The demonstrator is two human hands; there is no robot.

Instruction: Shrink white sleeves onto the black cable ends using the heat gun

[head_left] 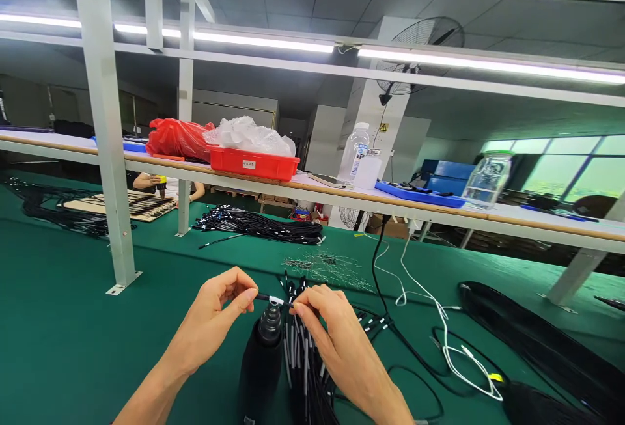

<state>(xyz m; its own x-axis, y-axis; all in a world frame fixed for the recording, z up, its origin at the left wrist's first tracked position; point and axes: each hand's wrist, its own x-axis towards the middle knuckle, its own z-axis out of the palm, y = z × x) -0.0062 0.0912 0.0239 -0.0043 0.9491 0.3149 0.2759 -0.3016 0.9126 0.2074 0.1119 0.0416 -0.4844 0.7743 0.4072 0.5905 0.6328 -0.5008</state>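
Nearest, the left hand (208,321) and right hand (332,327) hover over the green-covered counter (63,340), each pinching one end of a short black cable (274,299) between thumb and fingertips. The cable has a white band at its middle and lies level just above the ribbed tip of a black bottle-shaped object (261,363); the two-handed pinch appears to keep it straight and steady. Just right of that object, under the right hand, a bundle of black cables with grey sleeves (305,363) stands gathered, probably so that its loose ends stay within easy reach. Farther right lie a tangled white cable (443,340) and long black cable bundles (537,340). Beyond the hands are scattered fine wire clippings (327,270) and a heap of black cables (258,226), while a wooden board with laid-out cables (131,205) sits far left, near a co-worker's arm (146,181). On the far shelf (312,184), raised off the work surface, stand a red crate (252,163), a blue tray (420,194) and a glass jar (488,179).
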